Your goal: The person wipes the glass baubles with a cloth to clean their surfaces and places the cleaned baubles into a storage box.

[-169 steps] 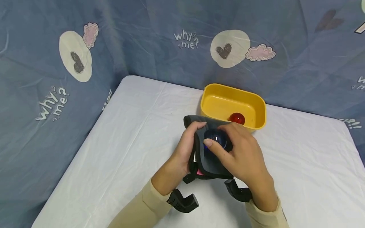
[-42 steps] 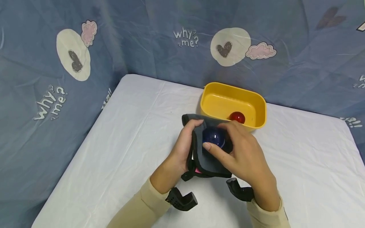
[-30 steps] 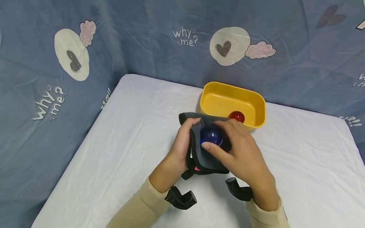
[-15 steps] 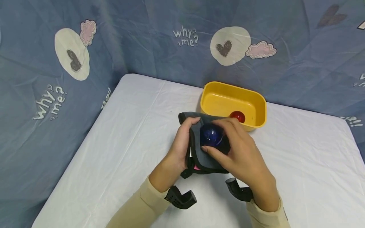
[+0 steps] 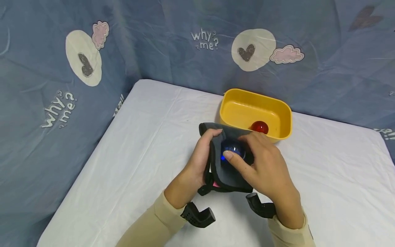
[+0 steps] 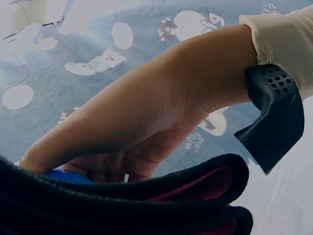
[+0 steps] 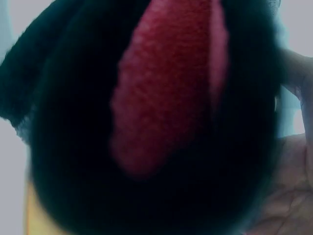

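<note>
A folded grey cloth pad (image 5: pixel 229 178) with black edging and a pink inside is held above the table in my left hand (image 5: pixel 195 164), thumb on its top. On the pad sits a glossy dark-blue ball (image 5: pixel 233 148), gripped by my right hand (image 5: pixel 266 164) between thumb and fingers. In the left wrist view the right hand (image 6: pixel 142 107) reaches down onto the ball (image 6: pixel 68 176), mostly hidden behind the pad's black edge (image 6: pixel 215 178). The pad's pink lining (image 7: pixel 161 88) fills much of the right wrist view, blurred; part of a hand (image 7: pixel 293 171) shows at its right edge.
Just beyond the pad stands a yellow rectangular tub (image 5: pixel 287 120) with a glossy red ball (image 5: pixel 260 127) inside. A white cloth (image 5: pixel 148 137) covers the table. Behind and to the left hangs a blue printed curtain (image 5: pixel 172 51). Each wrist carries a black mount (image 5: pixel 199 215).
My right thumb has moved up over the near side of the blue ball, so less of the ball shows. Pad and hands have shifted slightly right in the view. Tub and red ball stay put.
</note>
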Demonstrator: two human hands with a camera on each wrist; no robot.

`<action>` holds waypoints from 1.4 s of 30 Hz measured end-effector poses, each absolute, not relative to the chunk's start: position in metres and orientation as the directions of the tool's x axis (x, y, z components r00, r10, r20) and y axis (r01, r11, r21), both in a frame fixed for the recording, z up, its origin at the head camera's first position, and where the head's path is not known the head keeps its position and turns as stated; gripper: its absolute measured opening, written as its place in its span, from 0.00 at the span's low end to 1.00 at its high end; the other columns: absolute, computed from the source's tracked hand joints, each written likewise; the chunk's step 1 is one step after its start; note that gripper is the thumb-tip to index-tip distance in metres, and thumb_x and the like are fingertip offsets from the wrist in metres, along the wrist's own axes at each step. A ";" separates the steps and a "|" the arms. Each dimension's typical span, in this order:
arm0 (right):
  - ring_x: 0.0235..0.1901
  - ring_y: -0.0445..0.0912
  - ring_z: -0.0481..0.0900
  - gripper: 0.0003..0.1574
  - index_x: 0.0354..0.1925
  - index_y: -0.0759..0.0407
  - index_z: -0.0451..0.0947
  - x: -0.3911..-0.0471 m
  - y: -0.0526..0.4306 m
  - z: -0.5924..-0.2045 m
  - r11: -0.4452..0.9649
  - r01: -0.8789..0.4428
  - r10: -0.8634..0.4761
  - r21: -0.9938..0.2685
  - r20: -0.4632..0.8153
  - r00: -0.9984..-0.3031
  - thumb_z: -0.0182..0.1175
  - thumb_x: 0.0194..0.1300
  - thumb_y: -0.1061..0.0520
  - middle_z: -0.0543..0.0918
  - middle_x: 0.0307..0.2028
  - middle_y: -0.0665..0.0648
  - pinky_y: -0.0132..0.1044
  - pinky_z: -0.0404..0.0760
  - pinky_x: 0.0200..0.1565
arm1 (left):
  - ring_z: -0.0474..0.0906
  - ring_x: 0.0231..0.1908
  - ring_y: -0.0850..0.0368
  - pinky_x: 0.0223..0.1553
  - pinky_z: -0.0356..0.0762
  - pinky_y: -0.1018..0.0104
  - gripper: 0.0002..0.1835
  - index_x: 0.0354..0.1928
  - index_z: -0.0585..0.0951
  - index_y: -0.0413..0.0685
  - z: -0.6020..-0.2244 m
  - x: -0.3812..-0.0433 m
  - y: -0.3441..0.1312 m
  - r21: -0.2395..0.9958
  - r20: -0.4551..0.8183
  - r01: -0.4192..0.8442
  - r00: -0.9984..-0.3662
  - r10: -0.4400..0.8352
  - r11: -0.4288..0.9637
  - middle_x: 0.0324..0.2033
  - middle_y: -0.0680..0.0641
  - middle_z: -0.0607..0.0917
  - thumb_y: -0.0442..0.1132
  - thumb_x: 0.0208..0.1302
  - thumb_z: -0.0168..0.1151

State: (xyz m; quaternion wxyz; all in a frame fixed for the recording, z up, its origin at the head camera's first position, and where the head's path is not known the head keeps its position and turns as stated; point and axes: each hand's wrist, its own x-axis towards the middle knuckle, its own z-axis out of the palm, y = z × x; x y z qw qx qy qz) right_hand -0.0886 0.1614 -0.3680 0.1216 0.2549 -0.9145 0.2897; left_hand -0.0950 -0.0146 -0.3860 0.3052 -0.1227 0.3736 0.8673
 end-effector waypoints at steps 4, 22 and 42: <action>0.47 0.51 0.80 0.29 0.48 0.62 0.84 -0.087 0.160 -0.367 0.727 -0.488 -0.364 -0.484 0.332 -0.870 0.64 0.71 0.36 0.86 0.45 0.56 0.50 0.79 0.52 | 0.76 0.57 0.52 0.66 0.73 0.51 0.33 0.72 0.66 0.49 -0.386 -0.094 -0.013 0.563 -0.445 -0.625 -0.781 0.439 -0.541 0.61 0.43 0.75 0.60 0.73 0.46; 0.47 0.51 0.79 0.43 0.63 0.60 0.76 -0.085 0.153 -0.362 0.694 -0.528 -0.406 -0.490 0.339 -0.848 0.80 0.57 0.45 0.79 0.53 0.57 0.49 0.80 0.54 | 0.71 0.62 0.51 0.65 0.69 0.55 0.33 0.76 0.62 0.51 -0.388 -0.097 -0.016 0.574 -0.382 -0.560 -0.829 0.409 -0.598 0.67 0.43 0.70 0.56 0.74 0.44; 0.52 0.52 0.77 0.41 0.63 0.60 0.77 -0.084 0.155 -0.363 0.725 -0.461 -0.371 -0.512 0.274 -0.887 0.75 0.62 0.38 0.81 0.54 0.56 0.52 0.76 0.58 | 0.74 0.56 0.53 0.60 0.74 0.57 0.32 0.72 0.67 0.51 -0.388 -0.097 -0.015 0.564 -0.424 -0.576 -0.817 0.390 -0.592 0.63 0.44 0.74 0.58 0.72 0.47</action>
